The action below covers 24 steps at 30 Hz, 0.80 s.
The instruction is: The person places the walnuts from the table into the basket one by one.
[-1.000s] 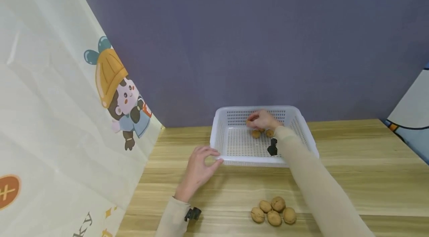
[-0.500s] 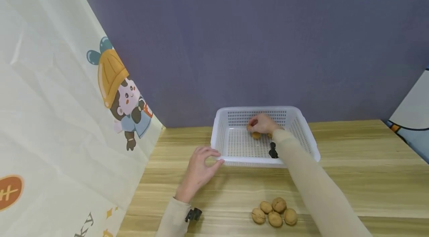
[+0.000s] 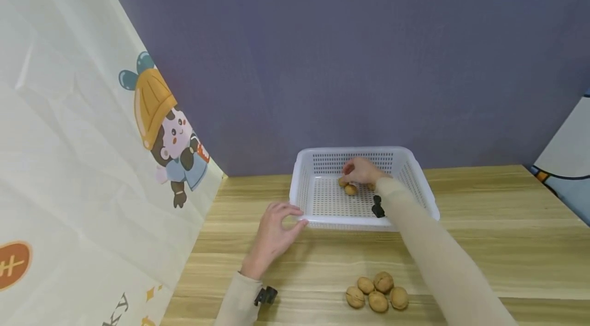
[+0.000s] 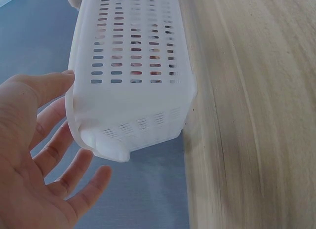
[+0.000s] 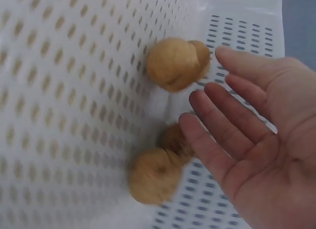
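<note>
A white perforated plastic basket (image 3: 322,222) stands on the wooden table. My left hand (image 3: 275,231) pinches its near left corner, thumb against the outer side and fingers over the rim. Inside the basket reaches my right hand (image 3: 362,170), holding nothing; its fingers (image 5: 224,130) are extended and spread apart. Several walnuts lie on the basket floor just beyond those fingertips: one pair (image 5: 170,63) sits by the thumb, and two more, a walnut (image 5: 155,175) and a darker walnut (image 5: 177,142), lie lower. In the head view the right hand partly hides them.
Several walnuts (image 3: 378,302) lie clustered on the wooden table (image 3: 313,274) in front of the basket. A dark blue-grey wall (image 3: 322,59) rises behind it. A pale printed sheet (image 3: 83,136) borders the left side.
The walnut pinched in my right hand has been let go and lies in the basket beside another. The right fingers have spread apart. My left hand stays at the basket corner.
</note>
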Each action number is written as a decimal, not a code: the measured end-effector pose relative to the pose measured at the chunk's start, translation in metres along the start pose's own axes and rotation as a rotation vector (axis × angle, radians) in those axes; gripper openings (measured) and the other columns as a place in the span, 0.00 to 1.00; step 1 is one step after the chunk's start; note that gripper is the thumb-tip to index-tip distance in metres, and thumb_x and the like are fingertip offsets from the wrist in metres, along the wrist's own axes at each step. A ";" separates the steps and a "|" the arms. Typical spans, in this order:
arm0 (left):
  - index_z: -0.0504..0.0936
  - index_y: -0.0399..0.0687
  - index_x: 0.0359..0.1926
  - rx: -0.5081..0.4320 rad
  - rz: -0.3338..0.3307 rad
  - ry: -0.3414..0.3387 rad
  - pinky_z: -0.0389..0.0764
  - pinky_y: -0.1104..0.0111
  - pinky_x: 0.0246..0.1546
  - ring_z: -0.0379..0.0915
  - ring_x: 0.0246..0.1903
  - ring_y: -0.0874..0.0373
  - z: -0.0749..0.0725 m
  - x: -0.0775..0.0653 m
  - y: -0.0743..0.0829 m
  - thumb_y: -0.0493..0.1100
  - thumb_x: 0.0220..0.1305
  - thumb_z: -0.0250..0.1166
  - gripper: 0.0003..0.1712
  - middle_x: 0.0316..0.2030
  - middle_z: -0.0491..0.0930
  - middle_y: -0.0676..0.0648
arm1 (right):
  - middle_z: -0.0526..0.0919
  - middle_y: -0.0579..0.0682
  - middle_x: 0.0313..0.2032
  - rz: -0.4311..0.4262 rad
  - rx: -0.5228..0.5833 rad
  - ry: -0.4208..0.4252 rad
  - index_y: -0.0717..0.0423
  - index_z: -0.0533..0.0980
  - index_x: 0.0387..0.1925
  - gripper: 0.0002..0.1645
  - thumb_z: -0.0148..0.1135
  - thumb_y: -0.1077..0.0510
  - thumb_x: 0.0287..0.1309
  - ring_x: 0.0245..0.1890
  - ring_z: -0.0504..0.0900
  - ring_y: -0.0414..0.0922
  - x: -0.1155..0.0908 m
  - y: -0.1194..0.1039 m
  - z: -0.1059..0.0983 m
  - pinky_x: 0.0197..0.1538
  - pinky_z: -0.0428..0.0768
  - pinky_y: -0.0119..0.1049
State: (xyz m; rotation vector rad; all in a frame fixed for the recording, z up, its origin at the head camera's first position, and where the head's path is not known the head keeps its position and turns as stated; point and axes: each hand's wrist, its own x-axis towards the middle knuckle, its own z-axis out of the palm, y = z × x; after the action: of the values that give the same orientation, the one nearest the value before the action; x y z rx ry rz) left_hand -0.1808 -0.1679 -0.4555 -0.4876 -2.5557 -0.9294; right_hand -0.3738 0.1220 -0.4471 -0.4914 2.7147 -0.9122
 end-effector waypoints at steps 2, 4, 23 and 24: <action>0.92 0.51 0.44 -0.002 0.000 -0.006 0.79 0.48 0.65 0.80 0.58 0.49 0.000 0.000 0.000 0.47 0.60 0.79 0.13 0.50 0.90 0.51 | 0.86 0.60 0.58 -0.003 0.000 -0.012 0.63 0.81 0.61 0.30 0.73 0.49 0.65 0.62 0.82 0.59 -0.003 -0.002 -0.005 0.69 0.79 0.57; 0.92 0.51 0.44 0.002 0.002 -0.006 0.80 0.48 0.65 0.80 0.58 0.49 0.001 0.000 -0.001 0.47 0.60 0.79 0.13 0.50 0.90 0.51 | 0.85 0.60 0.59 -0.022 0.006 -0.024 0.63 0.80 0.63 0.31 0.73 0.49 0.65 0.62 0.81 0.58 -0.006 -0.006 -0.009 0.69 0.79 0.57; 0.91 0.51 0.44 -0.027 0.001 -0.003 0.79 0.48 0.65 0.80 0.57 0.50 -0.001 0.000 -0.004 0.49 0.59 0.80 0.14 0.49 0.89 0.51 | 0.89 0.55 0.55 -0.332 0.016 0.002 0.54 0.84 0.57 0.18 0.70 0.53 0.70 0.52 0.89 0.51 -0.081 -0.066 -0.044 0.57 0.88 0.50; 0.91 0.51 0.44 -0.027 -0.001 -0.007 0.79 0.49 0.65 0.80 0.57 0.50 -0.001 0.000 -0.004 0.49 0.59 0.80 0.14 0.49 0.89 0.51 | 0.89 0.54 0.54 -0.345 0.020 0.001 0.53 0.84 0.56 0.17 0.71 0.52 0.70 0.51 0.90 0.49 -0.087 -0.069 -0.046 0.56 0.88 0.49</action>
State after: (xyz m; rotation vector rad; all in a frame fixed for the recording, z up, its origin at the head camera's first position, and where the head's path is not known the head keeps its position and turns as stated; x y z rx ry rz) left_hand -0.1828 -0.1716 -0.4571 -0.4988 -2.5528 -0.9651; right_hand -0.2925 0.1279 -0.3589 -0.9766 2.6638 -1.0170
